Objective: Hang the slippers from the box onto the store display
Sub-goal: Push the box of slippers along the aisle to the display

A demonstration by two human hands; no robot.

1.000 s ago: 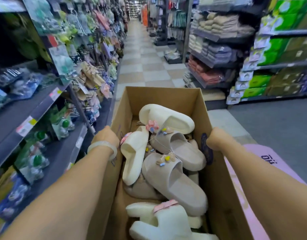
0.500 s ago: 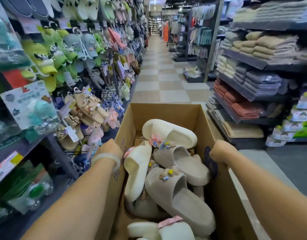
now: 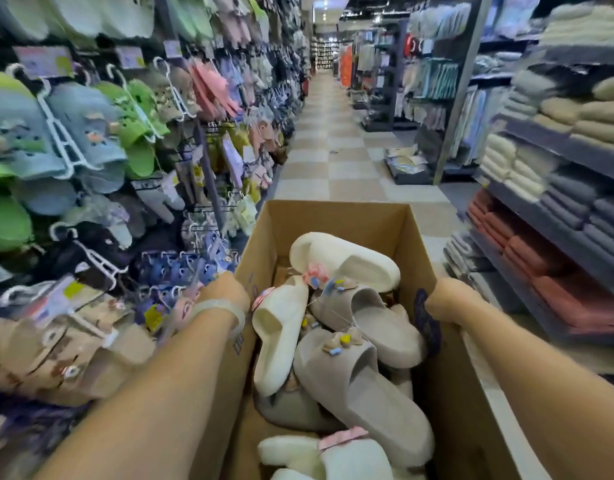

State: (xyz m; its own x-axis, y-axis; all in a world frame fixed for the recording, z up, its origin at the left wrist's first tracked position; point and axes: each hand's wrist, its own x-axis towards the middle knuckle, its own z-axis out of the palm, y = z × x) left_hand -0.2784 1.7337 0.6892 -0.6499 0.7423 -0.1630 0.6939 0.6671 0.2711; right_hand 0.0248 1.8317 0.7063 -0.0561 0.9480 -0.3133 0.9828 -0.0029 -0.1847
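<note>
A store aisle with a checkered floor (image 3: pixel 336 168) runs toward 12 o'clock. The box (image 3: pixel 336 220) at 6 holds the slippers (image 3: pixel 350 382). The left hand (image 3: pixel 226 292) and right hand (image 3: pixel 447 296) each grasp a box wall. The display (image 3: pixel 132 133) of hung slippers fills 9; towel shelves (image 3: pixel 558 220) stand at 3.

An open box (image 3: pixel 336 221) sat at the centre of the aisle, slippers (image 3: pixel 350 344) heaped inside it, with the left hand (image 3: pixel 226 289) against its nine o'clock wall and the right hand (image 3: pixel 444 294) against its three o'clock wall. A display (image 3: pixel 132 140) hung with footwear ran from nine to eleven o'clock. Shelves (image 3: pixel 555 216) of folded towels ran from one to three o'clock, and the floor (image 3: pixel 336 140) stretched away at twelve.
</note>
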